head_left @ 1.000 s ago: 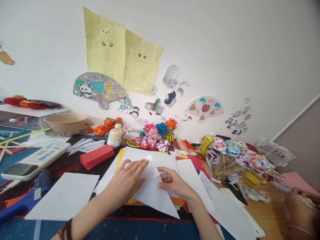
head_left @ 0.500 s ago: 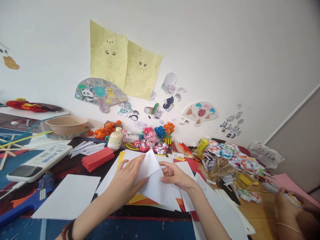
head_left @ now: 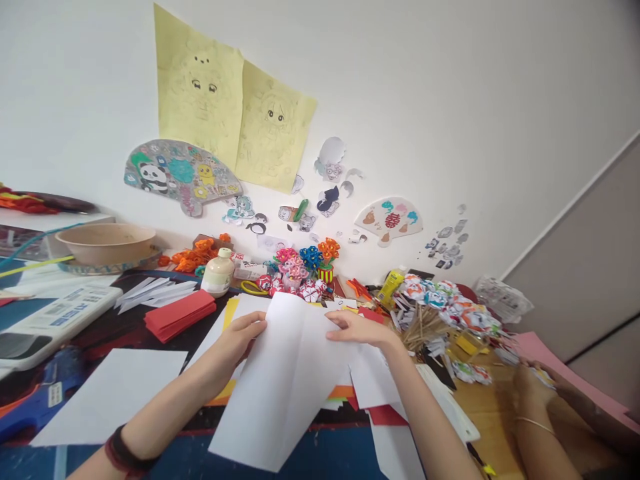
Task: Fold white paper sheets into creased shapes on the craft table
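A white sheet of paper [head_left: 283, 387] with a crease down its middle is lifted at a tilt over the pile in front of me. My left hand [head_left: 245, 331] pinches its left edge near the top. At the opposite edge, my right hand [head_left: 353, 328] has thumb and fingers closed about the paper. Beneath it lie more white, yellow, orange and red sheets, mostly covered. Another white sheet [head_left: 115, 393] rests flat to the left of my forearm.
Behind the paper stand a glue bottle [head_left: 219, 272], a red paper stack [head_left: 181, 315] and bead flowers [head_left: 295, 263]. A blue glue gun [head_left: 45, 393] and white power strip [head_left: 60, 320] are at left. Another person's hands [head_left: 533, 387] work at right, near wrapped sticks [head_left: 425, 327].
The white paper, folded over earlier, is now opened out and raised with its crease showing. My left hand has shifted to its left edge. The view has turned slightly right.
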A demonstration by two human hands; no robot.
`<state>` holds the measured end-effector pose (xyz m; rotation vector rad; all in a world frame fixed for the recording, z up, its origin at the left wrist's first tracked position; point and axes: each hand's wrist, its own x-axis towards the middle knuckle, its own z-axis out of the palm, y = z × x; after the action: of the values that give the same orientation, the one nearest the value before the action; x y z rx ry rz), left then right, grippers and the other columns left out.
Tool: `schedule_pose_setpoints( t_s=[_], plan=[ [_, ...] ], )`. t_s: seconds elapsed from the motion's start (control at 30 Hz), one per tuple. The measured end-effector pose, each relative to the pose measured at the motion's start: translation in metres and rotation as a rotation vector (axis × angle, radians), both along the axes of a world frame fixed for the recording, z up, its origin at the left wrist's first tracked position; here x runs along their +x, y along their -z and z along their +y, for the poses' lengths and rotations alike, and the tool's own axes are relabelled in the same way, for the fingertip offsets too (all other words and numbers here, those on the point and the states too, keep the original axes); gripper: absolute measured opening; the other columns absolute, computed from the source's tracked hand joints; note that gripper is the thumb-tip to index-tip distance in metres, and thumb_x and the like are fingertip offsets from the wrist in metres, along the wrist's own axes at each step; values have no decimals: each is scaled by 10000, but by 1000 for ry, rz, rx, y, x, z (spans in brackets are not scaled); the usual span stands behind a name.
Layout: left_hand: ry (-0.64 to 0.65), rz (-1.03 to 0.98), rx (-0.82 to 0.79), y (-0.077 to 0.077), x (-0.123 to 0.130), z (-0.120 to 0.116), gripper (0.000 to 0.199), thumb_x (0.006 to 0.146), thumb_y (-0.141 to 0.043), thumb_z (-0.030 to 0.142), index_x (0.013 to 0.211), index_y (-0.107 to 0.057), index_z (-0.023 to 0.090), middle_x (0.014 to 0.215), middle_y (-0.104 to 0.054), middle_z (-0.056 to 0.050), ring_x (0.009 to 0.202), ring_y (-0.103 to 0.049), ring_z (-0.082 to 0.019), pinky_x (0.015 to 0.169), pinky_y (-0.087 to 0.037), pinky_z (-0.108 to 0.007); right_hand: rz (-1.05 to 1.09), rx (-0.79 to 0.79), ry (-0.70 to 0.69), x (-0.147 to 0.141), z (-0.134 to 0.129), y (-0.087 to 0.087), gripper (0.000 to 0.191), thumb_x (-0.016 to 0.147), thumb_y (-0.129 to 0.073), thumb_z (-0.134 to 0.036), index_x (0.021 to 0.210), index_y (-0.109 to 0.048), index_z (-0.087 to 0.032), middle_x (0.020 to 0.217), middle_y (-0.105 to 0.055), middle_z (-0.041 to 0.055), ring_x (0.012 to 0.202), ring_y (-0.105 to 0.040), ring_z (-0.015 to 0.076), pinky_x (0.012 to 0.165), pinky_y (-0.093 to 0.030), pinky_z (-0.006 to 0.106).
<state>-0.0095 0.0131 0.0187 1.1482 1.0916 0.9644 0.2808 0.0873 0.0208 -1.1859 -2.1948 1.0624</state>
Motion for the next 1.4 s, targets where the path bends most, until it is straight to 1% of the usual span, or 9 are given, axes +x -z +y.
schedule_pose_setpoints(
  t_s=[0.1,0.23,0.3,0.37,0.47,0.53,0.67,0.93,1.4],
  plan=[
    [15,31,-27,14,0,3,237,782,-513,411,871,-537,193,792,-605,6,716,-583,-145,575,-403,-212,58,-7,-30,-29,1,8,408,774,-639,-503,1001,-652,-164,1034,-618,58,954,-567,201,853,-421,317],
    [66,308,52,42,-12,13,243,836,-404,387,905,-525,188,720,-615,-4,651,-601,-168,572,-422,-255,100,20,-24,-55,2,29,393,793,-604,-527,788,-647,-137,754,-586,6,714,-526,149,652,-400,242],
    [-7,627,223,48,-18,16,266,840,-393,348,1010,-516,185,844,-663,-55,712,-629,-210,615,-441,-309,114,21,-14,-60,0,37,397,803,-595,-522,749,-635,-131,692,-546,-10,647,-479,124,591,-360,223],
    [-147,933,511,45,-20,15,367,842,-401,284,1184,-466,171,1144,-619,-143,945,-616,-277,757,-438,-394,139,13,-37,-64,-4,41,379,817,-588,-501,767,-641,-129,709,-552,-8,651,-473,119,590,-351,218],
    [-136,1116,876,29,-10,10,387,870,-376,214,1245,-468,190,1324,-524,-126,1196,-474,-302,938,-336,-460,172,-33,-111,-70,-12,39,347,840,-575,-474,866,-664,-140,817,-609,15,742,-522,143,655,-387,227],
    [-5,1078,879,19,-1,7,307,895,-378,242,1152,-547,235,1178,-632,-66,1088,-550,-265,941,-333,-435,187,-64,-136,-74,-18,36,341,855,-557,-469,925,-667,-154,878,-627,27,801,-540,160,688,-403,236],
    [116,939,647,14,9,8,223,895,-419,305,943,-633,263,886,-704,-2,840,-609,-226,810,-389,-345,237,-101,-151,-78,-25,33,310,874,-541,-444,911,-665,-163,851,-623,22,787,-540,155,681,-405,235],
    [278,517,435,20,-2,9,248,898,-422,363,816,-598,208,774,-637,34,716,-556,-142,631,-379,-219,271,-148,-177,-83,-37,31,223,881,-545,-359,885,-661,-168,839,-613,11,785,-537,145,696,-404,232],
    [242,554,529,27,3,3,228,897,-425,310,769,-581,202,689,-599,54,641,-506,-114,600,-341,-214,337,-137,-128,-90,-46,39,205,872,-569,-330,845,-674,-156,775,-607,4,731,-522,130,649,-391,221]
  ],
)
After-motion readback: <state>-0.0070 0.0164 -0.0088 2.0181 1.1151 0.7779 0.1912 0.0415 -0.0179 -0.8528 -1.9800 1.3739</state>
